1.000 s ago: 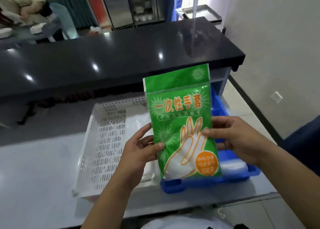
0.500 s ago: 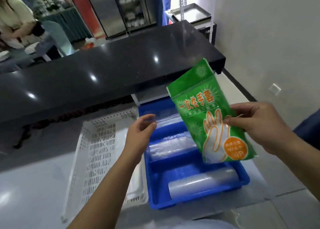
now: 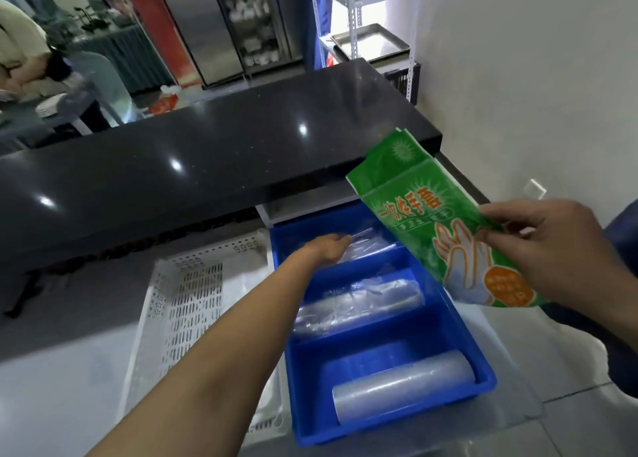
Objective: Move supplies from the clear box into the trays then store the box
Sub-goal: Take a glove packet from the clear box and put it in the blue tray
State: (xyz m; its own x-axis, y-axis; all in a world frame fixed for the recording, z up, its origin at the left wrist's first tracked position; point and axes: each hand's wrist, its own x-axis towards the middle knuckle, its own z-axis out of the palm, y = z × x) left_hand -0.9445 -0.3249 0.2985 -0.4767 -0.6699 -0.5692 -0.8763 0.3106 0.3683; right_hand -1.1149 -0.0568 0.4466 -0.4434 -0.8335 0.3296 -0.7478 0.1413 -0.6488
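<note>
I take the blue plastic tray with three compartments (image 3: 448, 322) as my landmark on the pale grey table (image 3: 62, 380). My right hand (image 3: 549, 249) pinches the flat green plastic packet of disposable gloves (image 3: 438, 221) by its right edge, holding it tilted in the air above the tray's far right corner, touching nothing else. My left hand (image 3: 328, 247) reaches into the tray's farthest compartment, resting on the clear plastic bags (image 3: 373, 246) lying there; I cannot tell whether its fingers are closed on them. In the middle compartment lies a crumpled roll of clear plastic bags (image 3: 359, 304), and in the nearest compartment a smooth roll of clear film (image 3: 404, 384) lies tilted. Just beside the tray's left wall sits a white perforated plastic basket (image 3: 186, 301), touching it or nearly so. Beyond the tray's far end runs a glossy black raised counter (image 3: 207, 159).
</note>
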